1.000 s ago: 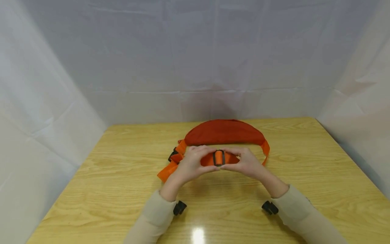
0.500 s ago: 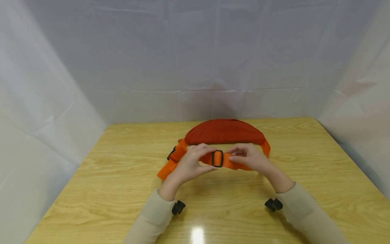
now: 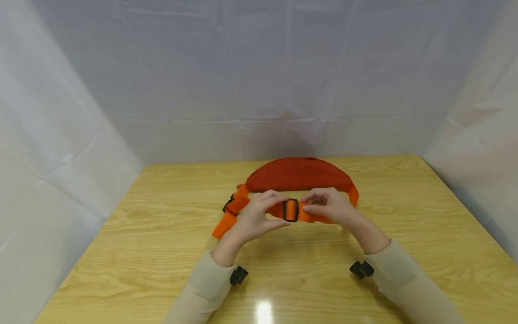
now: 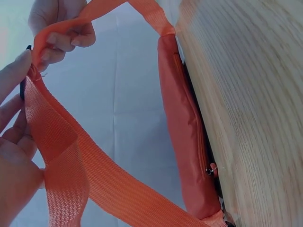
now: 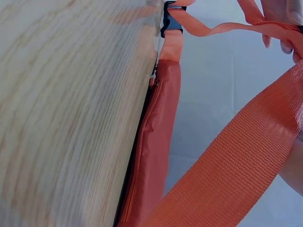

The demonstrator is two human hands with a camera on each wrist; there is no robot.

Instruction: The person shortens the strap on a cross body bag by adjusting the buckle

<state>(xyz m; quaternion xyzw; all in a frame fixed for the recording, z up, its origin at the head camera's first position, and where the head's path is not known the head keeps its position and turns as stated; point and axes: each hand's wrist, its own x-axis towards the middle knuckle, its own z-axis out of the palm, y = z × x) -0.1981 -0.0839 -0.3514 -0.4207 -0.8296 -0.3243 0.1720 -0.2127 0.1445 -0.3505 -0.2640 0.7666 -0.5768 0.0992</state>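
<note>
A red waist bag (image 3: 298, 174) lies on the table, its orange strap (image 3: 319, 218) raised toward me. On the strap sits a black slide adjuster (image 3: 290, 210). My left hand (image 3: 256, 217) pinches this adjuster by its top and bottom edges, between forefinger and thumb. Just right of it, my right hand (image 3: 332, 209) pinches the strap, thumb in front. In the left wrist view the strap (image 4: 118, 189) runs down from the adjuster past the bag (image 4: 182, 132). The right wrist view has the strap (image 5: 227, 161) crossing close to the camera.
A black side-release buckle (image 3: 229, 203) joins strap and bag at the left, with a loose orange strap end (image 3: 224, 226) below it. The wooden table (image 3: 162, 252) ends at white sheeting (image 3: 283, 90) behind and at both sides. A zipper pull (image 4: 210, 170) hangs on the bag.
My right hand has let go of the adjuster's edges and moved slightly right, now pinching the strap. The left hand has stayed at the adjuster. The bag has not visibly moved.
</note>
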